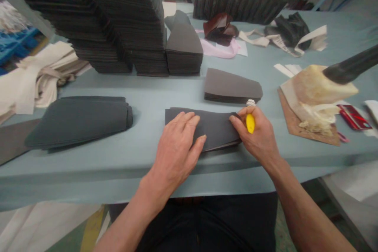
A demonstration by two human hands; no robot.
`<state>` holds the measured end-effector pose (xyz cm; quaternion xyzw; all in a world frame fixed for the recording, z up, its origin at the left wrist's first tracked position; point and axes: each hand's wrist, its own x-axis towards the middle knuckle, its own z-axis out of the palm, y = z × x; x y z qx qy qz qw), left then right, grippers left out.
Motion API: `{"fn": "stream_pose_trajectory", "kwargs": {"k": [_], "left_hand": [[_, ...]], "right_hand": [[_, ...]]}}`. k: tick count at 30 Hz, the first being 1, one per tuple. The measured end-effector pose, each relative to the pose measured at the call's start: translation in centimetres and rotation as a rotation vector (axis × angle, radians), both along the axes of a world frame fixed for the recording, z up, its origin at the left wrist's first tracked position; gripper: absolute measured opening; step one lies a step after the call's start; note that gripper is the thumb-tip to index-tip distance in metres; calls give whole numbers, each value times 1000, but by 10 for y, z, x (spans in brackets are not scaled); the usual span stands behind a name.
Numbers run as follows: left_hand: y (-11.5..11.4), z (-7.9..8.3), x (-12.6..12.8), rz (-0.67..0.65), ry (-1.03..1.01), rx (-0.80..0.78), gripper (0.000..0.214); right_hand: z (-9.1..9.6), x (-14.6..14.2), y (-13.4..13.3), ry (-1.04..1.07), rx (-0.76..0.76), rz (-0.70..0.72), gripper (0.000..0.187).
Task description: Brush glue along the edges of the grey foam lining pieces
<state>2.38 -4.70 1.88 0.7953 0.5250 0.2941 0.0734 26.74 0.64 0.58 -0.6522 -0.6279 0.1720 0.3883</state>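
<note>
My left hand (178, 143) lies flat on a small stack of dark grey sheets (217, 128), fingers extended and thumb apart. At the right end of that stack, my right hand (256, 136) has its thumb and fingertips on the top sheet's edge. A yellow-handled tool (250, 123) with a whitish end is tucked in the same hand; its exact kind is not clear. Just behind lies another low stack of brownish-grey pieces (232, 84). Farther left sits a fanned pile of dark green-grey pieces (82, 120).
Tall stacks of dark pieces (141, 27) rise at the back left. Cream fabric strips (44, 71) lie at the left. On the right, a yellowish block (321, 86) with a black handle rests on a brown board (307, 120), near a red item (354, 117). Scraps (221, 29) lie behind.
</note>
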Motion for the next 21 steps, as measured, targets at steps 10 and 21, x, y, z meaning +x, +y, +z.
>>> {"fn": "stream_pose_trajectory", "kwargs": {"k": [10, 21], "left_hand": [[12, -4, 18, 73, 289, -101, 53], [15, -14, 14, 83, 310, -47, 56]], "right_hand": [[0, -1, 0, 16, 11, 6, 31], [5, -3, -1, 74, -13, 33, 25]]}}
